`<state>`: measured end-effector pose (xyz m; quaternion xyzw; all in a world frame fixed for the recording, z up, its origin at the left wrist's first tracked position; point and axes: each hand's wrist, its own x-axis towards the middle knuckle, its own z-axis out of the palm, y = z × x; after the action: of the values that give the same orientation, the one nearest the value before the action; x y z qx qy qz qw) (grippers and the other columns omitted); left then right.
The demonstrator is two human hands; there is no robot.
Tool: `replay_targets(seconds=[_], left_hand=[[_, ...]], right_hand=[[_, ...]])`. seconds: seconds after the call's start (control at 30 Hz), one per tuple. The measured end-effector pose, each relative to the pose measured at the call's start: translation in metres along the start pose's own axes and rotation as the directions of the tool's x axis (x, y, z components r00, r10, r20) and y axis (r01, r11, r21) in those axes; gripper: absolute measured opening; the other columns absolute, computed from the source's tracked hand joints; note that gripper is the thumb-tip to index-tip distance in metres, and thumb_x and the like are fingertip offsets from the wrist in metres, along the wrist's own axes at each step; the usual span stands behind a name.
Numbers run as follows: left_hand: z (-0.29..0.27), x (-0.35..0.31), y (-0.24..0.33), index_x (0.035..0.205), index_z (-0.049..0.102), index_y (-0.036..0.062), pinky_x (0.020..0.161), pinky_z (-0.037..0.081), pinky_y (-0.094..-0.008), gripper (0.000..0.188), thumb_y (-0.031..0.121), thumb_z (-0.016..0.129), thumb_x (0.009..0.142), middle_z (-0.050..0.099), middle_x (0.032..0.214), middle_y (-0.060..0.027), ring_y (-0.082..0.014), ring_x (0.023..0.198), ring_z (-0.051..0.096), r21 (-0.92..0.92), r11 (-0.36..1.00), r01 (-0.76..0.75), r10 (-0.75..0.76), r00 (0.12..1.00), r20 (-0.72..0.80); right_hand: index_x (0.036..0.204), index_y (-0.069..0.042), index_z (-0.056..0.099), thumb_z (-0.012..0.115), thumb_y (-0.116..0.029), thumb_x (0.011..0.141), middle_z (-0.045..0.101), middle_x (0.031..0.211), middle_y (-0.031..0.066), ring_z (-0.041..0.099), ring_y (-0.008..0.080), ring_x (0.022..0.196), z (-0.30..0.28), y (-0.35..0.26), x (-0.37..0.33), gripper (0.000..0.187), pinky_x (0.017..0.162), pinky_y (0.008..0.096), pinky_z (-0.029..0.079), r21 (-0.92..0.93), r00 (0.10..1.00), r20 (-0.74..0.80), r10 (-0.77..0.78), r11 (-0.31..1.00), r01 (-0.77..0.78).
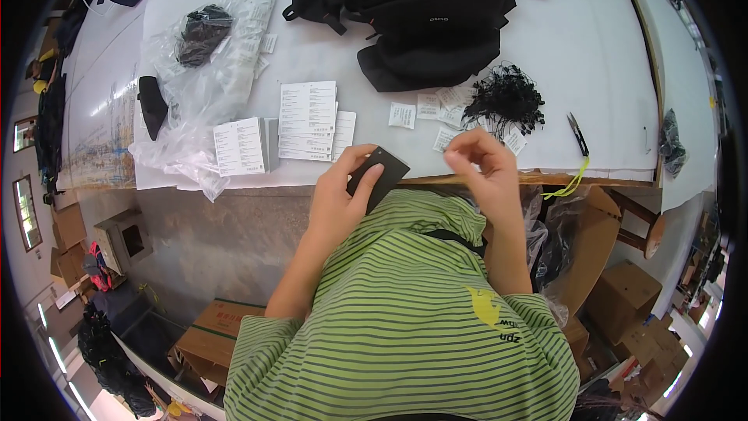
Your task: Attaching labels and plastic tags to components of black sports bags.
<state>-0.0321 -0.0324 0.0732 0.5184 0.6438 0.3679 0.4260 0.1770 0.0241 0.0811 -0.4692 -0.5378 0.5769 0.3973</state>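
A person in a green striped shirt [405, 304] works at the near edge of a white table [592, 54], seen from above. The left hand [339, 195] grips a flat black card [378, 175] between thumb and fingers, holding it just off the table's edge, above the person's chest. The right hand [483, 164] is raised beside it, the 2 hands close but apart; its fingertips are pinched together, though whatever they pinch is too fine to make out.

On the table just beyond the card lie 2 stacks of white printed tags [308, 121] and a third stack [240, 146] to the left, resting against clear plastic bags [210, 70] that hold dark items. Past the right hand sits a tangle of black strings [505, 97] among small white packets [403, 114]. A small pair of snips [578, 134] with a yellow-green cord lies to the right. Black bags [428, 15] are piled at the far side. Cardboard boxes [214, 335] stand on the floor below.
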Motion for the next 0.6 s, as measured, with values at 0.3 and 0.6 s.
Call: replay_targets(seconds=[0.3, 0.6], left_hand=[[0.012, 0.0, 0.021, 0.111, 0.06, 0.0031, 0.069, 0.049, -0.0231, 0.026, 0.004, 0.064, 0.086, 0.069, 0.087, -0.0085, -0.0124, 0.079, 0.067, -0.11, 0.993, -0.05, 0.051, 0.999, 0.006], [0.019, 0.0, 0.012, 0.109, 0.063, 0.004, 0.067, 0.051, -0.0249, 0.026, 0.002, 0.066, 0.084, 0.068, 0.092, -0.009, -0.0163, 0.077, 0.067, 0.169, 0.954, -0.246, 0.25, 0.968, -0.002]], right_hand=[[0.086, -0.004, 0.062, 0.068, -0.008, 0.082, 0.048, 0.056, -0.0006, 0.04, 0.0052, 0.047, 0.039, -0.007, -0.011, 0.009, 0.045, 0.0217, 0.032, -0.279, 0.999, 0.004, -0.051, 0.959, 0.05], [0.086, -0.004, 0.061, 0.067, -0.008, 0.081, 0.05, 0.056, 0.0016, 0.045, 0.0088, 0.046, 0.041, -0.002, -0.012, 0.009, 0.045, 0.0237, 0.036, -0.344, 0.993, -0.037, -0.114, 0.934, 0.095]])
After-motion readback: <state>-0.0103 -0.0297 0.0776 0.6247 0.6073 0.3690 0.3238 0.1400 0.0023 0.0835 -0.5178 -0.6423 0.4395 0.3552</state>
